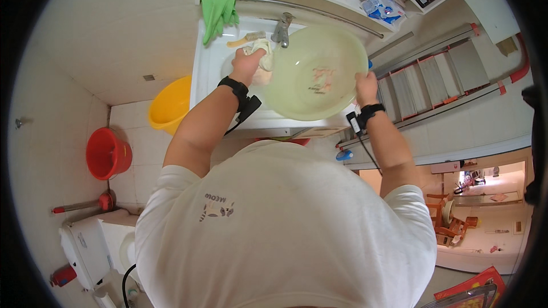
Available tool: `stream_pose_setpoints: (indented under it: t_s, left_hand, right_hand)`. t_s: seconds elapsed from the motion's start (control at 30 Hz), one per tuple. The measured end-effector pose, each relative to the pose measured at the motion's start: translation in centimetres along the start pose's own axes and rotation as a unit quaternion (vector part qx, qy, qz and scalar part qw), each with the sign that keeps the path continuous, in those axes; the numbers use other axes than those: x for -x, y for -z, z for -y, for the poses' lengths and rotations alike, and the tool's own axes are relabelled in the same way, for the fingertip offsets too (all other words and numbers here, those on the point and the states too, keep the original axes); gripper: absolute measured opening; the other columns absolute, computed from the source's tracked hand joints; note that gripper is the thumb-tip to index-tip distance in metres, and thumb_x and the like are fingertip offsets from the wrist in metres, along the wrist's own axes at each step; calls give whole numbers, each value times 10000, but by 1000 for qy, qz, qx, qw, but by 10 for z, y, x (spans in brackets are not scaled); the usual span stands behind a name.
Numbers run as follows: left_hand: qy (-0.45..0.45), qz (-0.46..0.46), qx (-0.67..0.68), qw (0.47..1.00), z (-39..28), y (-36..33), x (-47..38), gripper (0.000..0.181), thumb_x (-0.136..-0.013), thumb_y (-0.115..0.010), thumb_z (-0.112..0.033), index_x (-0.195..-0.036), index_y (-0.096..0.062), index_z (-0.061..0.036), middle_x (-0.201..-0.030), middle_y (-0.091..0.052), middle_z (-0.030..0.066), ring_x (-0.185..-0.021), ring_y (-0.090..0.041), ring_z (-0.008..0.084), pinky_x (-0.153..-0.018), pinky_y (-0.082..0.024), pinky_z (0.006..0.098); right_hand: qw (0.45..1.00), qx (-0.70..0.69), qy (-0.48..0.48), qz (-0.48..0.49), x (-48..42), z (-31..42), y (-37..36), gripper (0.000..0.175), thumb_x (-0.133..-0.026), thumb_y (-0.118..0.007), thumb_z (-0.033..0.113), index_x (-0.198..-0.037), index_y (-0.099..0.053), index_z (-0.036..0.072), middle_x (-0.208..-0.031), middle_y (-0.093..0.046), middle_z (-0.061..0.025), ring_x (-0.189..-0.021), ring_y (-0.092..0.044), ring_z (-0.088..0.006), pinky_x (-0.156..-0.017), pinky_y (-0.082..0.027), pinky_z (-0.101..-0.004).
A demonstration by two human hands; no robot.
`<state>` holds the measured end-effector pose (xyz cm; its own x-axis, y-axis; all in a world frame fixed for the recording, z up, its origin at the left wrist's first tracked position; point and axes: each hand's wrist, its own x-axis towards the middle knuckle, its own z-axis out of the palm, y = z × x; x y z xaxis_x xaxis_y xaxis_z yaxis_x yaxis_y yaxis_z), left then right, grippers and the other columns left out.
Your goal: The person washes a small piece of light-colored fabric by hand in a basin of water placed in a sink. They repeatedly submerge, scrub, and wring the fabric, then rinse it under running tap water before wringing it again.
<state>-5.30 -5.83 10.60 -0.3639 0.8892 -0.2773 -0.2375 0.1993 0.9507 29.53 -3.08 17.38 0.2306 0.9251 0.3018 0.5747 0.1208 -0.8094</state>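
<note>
My left hand [247,65] grips a bunched pale cloth [264,53] over the white washbasin [205,72], close to the left rim of a large pale green plastic basin [295,98]. On the opposite side, my right hand [366,87] holds that basin by its right rim. The basin is slightly blurred, with a printed picture on its bottom, and lies over the right part of the washbasin. Behind my left hand a scrubbing brush [247,39] with a light handle rests on the washbasin. The metal faucet [282,30] stands behind, between cloth and basin.
A green cloth [218,10] hangs from the metal rail [308,6] below a shelf. At left stand a yellow tub [169,107] and a red bucket [108,154] on the floor. A folded ladder [432,75] leans at right; a blue bottle [344,155] lies near its foot.
</note>
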Motion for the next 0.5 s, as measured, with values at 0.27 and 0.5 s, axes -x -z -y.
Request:
stream_pose_setpoints:
  t_s: [0.27, 0.5]
  left_hand:
    - [-129, 137, -204, 961, -11, -20, 22, 760, -766, -677, -314, -1360, -370, 47, -1322, -458, 206, -1187, -486, 256, -955, -422, 339]
    - [-184, 196, -404, 874, -9, -2, 13, 514, -819, -606, -269, -1274, -534, -42, -1288, -534, 171, -1170, -498, 306, -992, -393, 348]
  right_hand:
    - [948, -104, -281, 105, 38, -78, -54, 217, -804, -553, 179, -865, -554, -30, -687, -554, -86, -528, -536, -194, -457, -422, -345]
    - [947, -28, -255, 192, 45, -80, -37, 303, -791, -575, 270, -778, -588, -33, -560, -521, -75, -400, -483, -173, -351, -351, -332]
